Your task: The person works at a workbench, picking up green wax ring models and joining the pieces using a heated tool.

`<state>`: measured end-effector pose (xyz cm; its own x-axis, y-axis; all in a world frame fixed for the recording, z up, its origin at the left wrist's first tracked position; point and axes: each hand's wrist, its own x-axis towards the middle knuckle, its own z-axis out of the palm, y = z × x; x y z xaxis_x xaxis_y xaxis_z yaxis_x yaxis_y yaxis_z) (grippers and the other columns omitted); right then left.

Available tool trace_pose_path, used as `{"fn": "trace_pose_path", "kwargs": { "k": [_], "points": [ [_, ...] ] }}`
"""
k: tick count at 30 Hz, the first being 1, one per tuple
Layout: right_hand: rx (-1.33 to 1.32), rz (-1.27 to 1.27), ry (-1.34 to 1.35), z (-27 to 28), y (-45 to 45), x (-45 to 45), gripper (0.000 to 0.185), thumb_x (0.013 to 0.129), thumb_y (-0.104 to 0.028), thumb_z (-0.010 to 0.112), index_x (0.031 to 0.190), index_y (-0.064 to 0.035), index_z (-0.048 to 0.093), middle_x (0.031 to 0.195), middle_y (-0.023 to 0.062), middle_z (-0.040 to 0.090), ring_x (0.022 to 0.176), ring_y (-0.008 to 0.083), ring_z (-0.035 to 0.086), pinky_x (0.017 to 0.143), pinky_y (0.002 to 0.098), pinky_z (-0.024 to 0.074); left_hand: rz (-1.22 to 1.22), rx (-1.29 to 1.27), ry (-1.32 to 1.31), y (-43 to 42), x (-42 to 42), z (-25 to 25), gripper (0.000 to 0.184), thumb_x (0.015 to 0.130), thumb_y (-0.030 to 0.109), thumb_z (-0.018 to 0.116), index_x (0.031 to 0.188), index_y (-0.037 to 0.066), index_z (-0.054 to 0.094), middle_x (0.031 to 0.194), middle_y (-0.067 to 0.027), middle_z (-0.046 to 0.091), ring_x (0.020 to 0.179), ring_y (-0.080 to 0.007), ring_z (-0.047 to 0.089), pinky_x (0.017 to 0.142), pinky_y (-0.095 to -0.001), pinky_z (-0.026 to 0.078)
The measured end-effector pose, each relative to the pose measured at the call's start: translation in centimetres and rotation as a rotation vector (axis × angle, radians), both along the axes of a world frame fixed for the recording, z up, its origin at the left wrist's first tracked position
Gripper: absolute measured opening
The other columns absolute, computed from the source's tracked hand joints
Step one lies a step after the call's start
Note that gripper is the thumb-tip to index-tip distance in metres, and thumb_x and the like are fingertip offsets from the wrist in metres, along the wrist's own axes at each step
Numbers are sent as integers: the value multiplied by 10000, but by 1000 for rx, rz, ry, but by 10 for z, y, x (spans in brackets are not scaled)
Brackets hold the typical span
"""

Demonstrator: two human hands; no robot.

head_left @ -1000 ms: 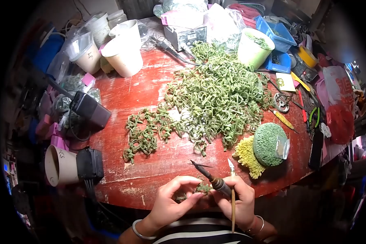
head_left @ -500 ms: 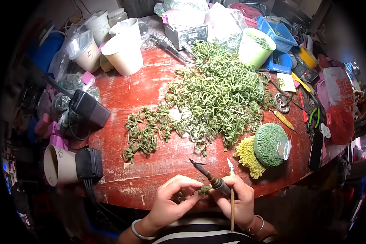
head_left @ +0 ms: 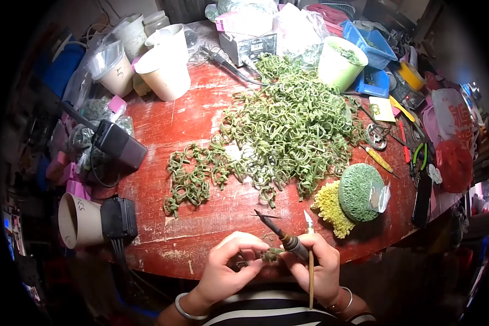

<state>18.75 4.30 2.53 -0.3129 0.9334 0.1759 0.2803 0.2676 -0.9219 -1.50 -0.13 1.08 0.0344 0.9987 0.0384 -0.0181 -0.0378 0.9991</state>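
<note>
Near the table's front edge, my left hand (head_left: 228,269) pinches a small green wax-like piece (head_left: 271,254) between thumb and fingertips. Its exact shape is partly hidden by the fingers. My right hand (head_left: 321,266) is closed around a soldering-iron-like pen (head_left: 290,243) with a brass collar and thin pointed tip, aimed up and left. The same hand also holds a craft knife (head_left: 311,271) upright, blade up, its wooden handle running down across the palm. The right fingertips are close to the green piece; whether they touch it I cannot tell.
A big heap of green rings (head_left: 299,125) covers the table's middle, with a smaller cluster (head_left: 193,179) to its left. A green textured disc (head_left: 361,193) and yellow sponge-like piece (head_left: 331,209) lie at right. White buckets (head_left: 163,73), blue trays (head_left: 369,46) and hand tools surround them.
The green piece has turned slightly between the fingers, and the left fingertips have shifted a little. The pen and knife stay almost where they were.
</note>
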Motion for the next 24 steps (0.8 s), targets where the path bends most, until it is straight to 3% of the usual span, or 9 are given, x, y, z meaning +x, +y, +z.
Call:
{"fn": "trace_pose_path", "kwargs": {
  "k": [3,5,12,14,18,20,21,24],
  "points": [
    [-8,-8,3,1,-1,1,238,813,33,788,1002,-31,657,794,35,665,676,87,615,624,249,488,-1,-19,6,-1,0,0,291,858,-67,726,1132,23,688,1105,-70,660,850,-91,599,739,-230,496],
    [-55,0,10,4,-1,2,250,800,56,752,1015,-19,652,837,96,690,702,173,668,655,292,526,16,-104,-26,-3,1,3,285,864,-62,722,1137,6,677,1099,-62,663,845,-88,601,749,-235,506],
    [-63,-19,38,2,-2,4,227,805,49,762,998,-17,662,828,91,696,700,165,673,652,287,527,8,-131,27,-1,1,5,267,867,-40,737,1124,-4,672,1050,-50,676,807,-72,609,738,-233,511],
    [-37,-23,39,1,-3,4,211,843,-5,803,999,-39,665,785,18,671,679,64,606,616,235,476,-15,-110,62,-1,0,3,304,868,-19,754,1155,-2,656,1044,-49,678,816,-65,616,731,-229,511],
    [-17,-25,67,3,-3,2,224,834,-8,815,998,-42,666,785,21,675,681,63,608,615,233,476,-39,-232,30,1,3,15,367,866,18,782,1201,4,634,1051,-45,678,834,-57,621,728,-227,513],
    [-64,-9,49,4,-6,3,244,800,5,823,985,-21,666,815,79,700,687,151,677,625,276,525,-175,-303,-101,3,7,19,418,869,57,808,1237,14,615,1055,-34,673,866,-47,621,732,-222,512],
    [-63,-8,51,3,-6,3,244,800,5,823,985,-21,666,815,79,700,687,151,677,625,276,525,-231,-200,-79,6,8,10,370,880,73,810,1204,21,638,1044,-25,663,885,-49,619,727,-219,511],
    [-47,-13,171,0,-7,6,257,803,-35,855,972,-24,661,773,58,676,658,119,640,600,266,504,-267,-209,-186,20,4,13,290,895,82,801,1141,27,659,1022,-16,657,897,-57,617,745,-222,509]
  ]
}}
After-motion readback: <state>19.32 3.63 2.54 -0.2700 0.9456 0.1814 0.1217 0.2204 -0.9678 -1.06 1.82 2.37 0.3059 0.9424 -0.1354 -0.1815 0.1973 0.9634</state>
